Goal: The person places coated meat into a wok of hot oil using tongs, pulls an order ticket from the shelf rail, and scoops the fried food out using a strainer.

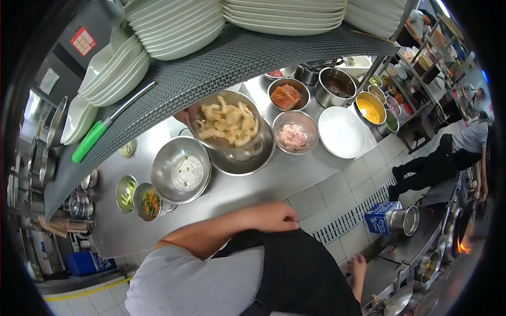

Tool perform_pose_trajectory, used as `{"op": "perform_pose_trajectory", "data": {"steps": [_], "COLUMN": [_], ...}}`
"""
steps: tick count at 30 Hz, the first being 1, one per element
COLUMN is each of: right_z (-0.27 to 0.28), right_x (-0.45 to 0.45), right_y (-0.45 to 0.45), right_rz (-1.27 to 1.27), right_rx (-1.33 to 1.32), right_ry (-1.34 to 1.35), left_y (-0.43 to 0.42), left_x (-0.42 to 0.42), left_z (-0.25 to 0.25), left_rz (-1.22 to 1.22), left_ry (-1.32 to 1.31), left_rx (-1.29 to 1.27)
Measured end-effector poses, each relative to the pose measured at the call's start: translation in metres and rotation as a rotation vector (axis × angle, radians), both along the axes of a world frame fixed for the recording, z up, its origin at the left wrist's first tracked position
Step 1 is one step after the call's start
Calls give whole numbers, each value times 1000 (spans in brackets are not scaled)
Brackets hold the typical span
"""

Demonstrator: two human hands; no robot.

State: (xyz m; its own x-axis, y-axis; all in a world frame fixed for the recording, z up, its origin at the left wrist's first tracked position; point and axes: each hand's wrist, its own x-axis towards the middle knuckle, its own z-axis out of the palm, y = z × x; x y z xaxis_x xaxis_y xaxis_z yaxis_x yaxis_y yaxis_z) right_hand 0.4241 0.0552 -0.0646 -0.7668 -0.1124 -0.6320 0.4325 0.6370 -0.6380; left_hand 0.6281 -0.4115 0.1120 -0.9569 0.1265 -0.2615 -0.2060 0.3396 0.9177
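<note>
My left hand (pixel 274 216) is closed in a loose fist in front of my black apron (pixel 303 268), and nothing shows in it. My right hand (pixel 358 267) hangs low beside the apron, its fingers loosely apart and holding nothing visible. Over the counter, a hand (pixel 183 115) reaching from under the shelf, apparently another person's, grips a steel bowl (pixel 256 141) of pale torn pieces that look like oyster mushrooms (pixel 226 120). This bowl is tilted above a larger steel bowl (pixel 266 158). A steel bowl with a perforated strainer (pixel 185 173) stands to the left.
Stacked white dishes (pixel 179 26) and a green-handled tool (pixel 92 141) lie on the shelf. Raw meat (pixel 291 138), a white bowl (pixel 342 132) and yellow liquid (pixel 370 109) line the counter's right. Chopped vegetables (pixel 151 204) sit left. Behind at right are a flame (pixel 464 246) and a co-worker (pixel 469 139).
</note>
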Motion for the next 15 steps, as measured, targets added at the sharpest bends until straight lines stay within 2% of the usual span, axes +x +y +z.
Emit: {"op": "perform_pose_trajectory", "data": {"steps": [2,3,5,6,8,9,11,12,14,15], "right_z": [-5,16,38,37,37,40,46,48,36,30], "right_x": [22,33,40,41,42,40,35,35,35,39], "right_y": [-49,-81,-118,-126,-133,-134,-132,-128,-110,-99], "right_rz": [241,291,318,364,444,424,551,529,451,398], "right_rx": [-21,-37,-51,-37,33,28,231,278,273,263], "right_ry": [-76,-105,-131,-120,-63,-56,67,120,136,149], "left_y": [4,0,-7,-15,-34,-39,-48,-52,-54,-51], "left_x": [-1,-3,-9,-18,-47,-55,-76,-85,-99,-101], "left_z": [-25,-31,-44,-51,-69,-77,-94,-105,-120,-123], "left_rz": [64,48,270,251,703,682,1183,1157,1318,1299], "left_ry": [-28,-23,136,143,-170,-164,-286,-286,-112,-118], "left_rx": [-134,-127,-481,-475,185,180,860,855,867,867]}}
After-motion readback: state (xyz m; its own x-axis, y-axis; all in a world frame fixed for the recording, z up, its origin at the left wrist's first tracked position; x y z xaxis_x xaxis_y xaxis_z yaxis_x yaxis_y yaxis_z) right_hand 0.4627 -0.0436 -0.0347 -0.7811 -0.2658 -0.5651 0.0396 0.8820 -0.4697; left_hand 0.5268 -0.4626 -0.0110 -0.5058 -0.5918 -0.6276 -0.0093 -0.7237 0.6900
